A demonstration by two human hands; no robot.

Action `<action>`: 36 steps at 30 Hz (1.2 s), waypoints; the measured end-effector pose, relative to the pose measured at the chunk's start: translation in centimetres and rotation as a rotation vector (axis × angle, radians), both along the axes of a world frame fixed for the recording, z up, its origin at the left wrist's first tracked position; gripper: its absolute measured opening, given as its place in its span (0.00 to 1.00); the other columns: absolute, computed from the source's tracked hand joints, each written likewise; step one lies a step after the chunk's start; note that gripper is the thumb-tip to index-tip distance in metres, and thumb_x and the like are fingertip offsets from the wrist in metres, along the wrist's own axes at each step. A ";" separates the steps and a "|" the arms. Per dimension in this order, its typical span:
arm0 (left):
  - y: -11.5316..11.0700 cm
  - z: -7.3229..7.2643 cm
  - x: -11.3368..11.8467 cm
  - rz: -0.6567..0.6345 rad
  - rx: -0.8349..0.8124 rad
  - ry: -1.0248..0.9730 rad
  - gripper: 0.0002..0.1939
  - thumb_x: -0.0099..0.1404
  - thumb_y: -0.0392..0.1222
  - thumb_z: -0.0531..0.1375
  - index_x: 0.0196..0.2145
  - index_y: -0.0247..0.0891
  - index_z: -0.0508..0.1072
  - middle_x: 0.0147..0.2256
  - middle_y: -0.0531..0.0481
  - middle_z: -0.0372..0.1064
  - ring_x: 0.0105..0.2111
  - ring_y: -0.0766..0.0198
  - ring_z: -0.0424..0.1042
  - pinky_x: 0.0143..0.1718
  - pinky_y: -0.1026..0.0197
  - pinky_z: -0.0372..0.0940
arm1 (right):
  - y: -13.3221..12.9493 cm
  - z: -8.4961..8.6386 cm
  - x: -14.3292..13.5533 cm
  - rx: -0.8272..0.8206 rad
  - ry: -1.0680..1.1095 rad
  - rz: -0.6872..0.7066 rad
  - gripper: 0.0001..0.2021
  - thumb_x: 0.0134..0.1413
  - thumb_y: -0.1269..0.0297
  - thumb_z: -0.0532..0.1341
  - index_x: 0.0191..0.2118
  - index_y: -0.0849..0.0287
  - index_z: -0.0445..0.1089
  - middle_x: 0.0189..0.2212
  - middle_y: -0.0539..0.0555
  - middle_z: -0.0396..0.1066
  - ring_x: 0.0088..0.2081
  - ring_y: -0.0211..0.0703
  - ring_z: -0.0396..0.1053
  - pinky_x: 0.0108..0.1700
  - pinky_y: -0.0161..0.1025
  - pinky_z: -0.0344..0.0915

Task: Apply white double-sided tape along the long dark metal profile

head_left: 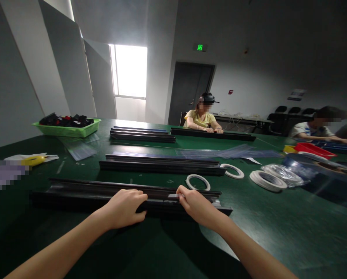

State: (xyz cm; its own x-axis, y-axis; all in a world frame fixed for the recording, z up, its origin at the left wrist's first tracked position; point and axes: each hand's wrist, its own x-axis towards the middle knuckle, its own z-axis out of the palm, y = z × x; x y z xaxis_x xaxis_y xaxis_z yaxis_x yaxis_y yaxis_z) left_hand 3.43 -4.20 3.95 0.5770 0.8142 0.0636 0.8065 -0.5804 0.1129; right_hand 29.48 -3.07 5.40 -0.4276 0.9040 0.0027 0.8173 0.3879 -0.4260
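A long black channel-shaped profile (74,201) lies lengthwise on the green table in front of me. My left hand (128,208) grips its near wall around the middle, thumb low on the front face and fingers over the top. Toward the profile's right end, my right hand (197,207) is closed in a pinch on a short whitish strip of tape (172,195), held over the channel. Just behind that hand, a white roll of tape (187,182) lies flat, its lower edge partly hidden by the profile.
Another black profile (161,167) lies beyond mine, with more profiles (142,136) behind. Right are tape rolls (268,181) and a red tray (314,150). Left are a green basket (65,131) of black parts and a yellow-handled tool (33,160). Two people sit across the table.
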 end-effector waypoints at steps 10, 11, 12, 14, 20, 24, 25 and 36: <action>0.0 -0.2 -0.1 -0.015 0.031 0.007 0.09 0.62 0.47 0.54 0.35 0.42 0.69 0.37 0.50 0.73 0.37 0.57 0.73 0.35 0.59 0.63 | 0.1 -0.1 0.0 -0.007 0.023 0.004 0.14 0.65 0.56 0.47 0.39 0.58 0.65 0.31 0.55 0.72 0.31 0.41 0.68 0.32 0.35 0.56; 0.0 -0.3 -0.1 -0.014 0.036 0.010 0.09 0.62 0.47 0.54 0.35 0.42 0.69 0.37 0.50 0.73 0.37 0.57 0.73 0.35 0.59 0.63 | 0.1 -0.1 0.0 -0.006 0.020 0.007 0.14 0.65 0.56 0.47 0.39 0.58 0.65 0.31 0.55 0.72 0.31 0.41 0.68 0.32 0.35 0.56; 0.1 -0.3 -0.1 -0.012 0.040 0.012 0.09 0.61 0.47 0.54 0.35 0.42 0.69 0.37 0.50 0.73 0.37 0.57 0.73 0.35 0.59 0.63 | 0.1 -0.1 0.0 -0.006 0.016 0.010 0.14 0.65 0.55 0.47 0.38 0.58 0.65 0.31 0.54 0.72 0.31 0.41 0.68 0.32 0.35 0.56; 0.1 -0.4 -0.1 -0.010 0.041 0.011 0.09 0.61 0.47 0.54 0.35 0.42 0.69 0.37 0.50 0.73 0.37 0.57 0.73 0.35 0.59 0.63 | 0.0 0.0 -0.1 -0.008 0.015 0.011 0.14 0.65 0.56 0.48 0.38 0.58 0.65 0.31 0.54 0.72 0.31 0.41 0.68 0.32 0.35 0.56; 0.1 -0.3 -0.1 -0.009 0.021 0.000 0.08 0.61 0.47 0.54 0.35 0.41 0.69 0.37 0.50 0.73 0.37 0.58 0.73 0.35 0.60 0.63 | -0.1 0.2 -0.2 -0.023 0.017 0.000 0.13 0.65 0.59 0.47 0.38 0.59 0.65 0.30 0.55 0.72 0.30 0.40 0.68 0.31 0.34 0.55; 0.0 -0.1 0.0 -0.009 0.016 -0.005 0.09 0.62 0.47 0.54 0.36 0.42 0.69 0.37 0.49 0.73 0.37 0.58 0.72 0.36 0.60 0.63 | 0.0 0.3 -0.2 -0.018 0.034 0.009 0.13 0.65 0.61 0.47 0.39 0.59 0.65 0.31 0.56 0.72 0.30 0.40 0.68 0.31 0.34 0.56; 0.0 0.0 0.0 -0.007 0.015 -0.005 0.09 0.62 0.47 0.54 0.36 0.42 0.69 0.37 0.49 0.73 0.36 0.58 0.72 0.36 0.60 0.63 | 0.0 0.3 -0.1 -0.020 0.036 0.010 0.13 0.65 0.61 0.47 0.40 0.59 0.66 0.31 0.56 0.72 0.30 0.40 0.68 0.31 0.34 0.56; -0.2 0.2 0.1 -0.018 0.018 -0.019 0.08 0.62 0.46 0.55 0.37 0.42 0.69 0.37 0.50 0.72 0.37 0.59 0.72 0.37 0.60 0.63 | -0.1 0.3 0.0 -0.029 0.046 0.009 0.12 0.64 0.62 0.47 0.41 0.59 0.66 0.32 0.55 0.72 0.31 0.40 0.68 0.32 0.34 0.56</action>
State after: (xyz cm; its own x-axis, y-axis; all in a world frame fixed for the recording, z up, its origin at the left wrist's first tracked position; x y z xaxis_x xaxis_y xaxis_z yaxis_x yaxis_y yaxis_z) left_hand 3.56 -4.36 4.11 0.5901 0.8024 0.0894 0.7937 -0.5968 0.1176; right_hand 29.46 -3.19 5.65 -0.4359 0.9000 -0.0034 0.7930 0.3823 -0.4744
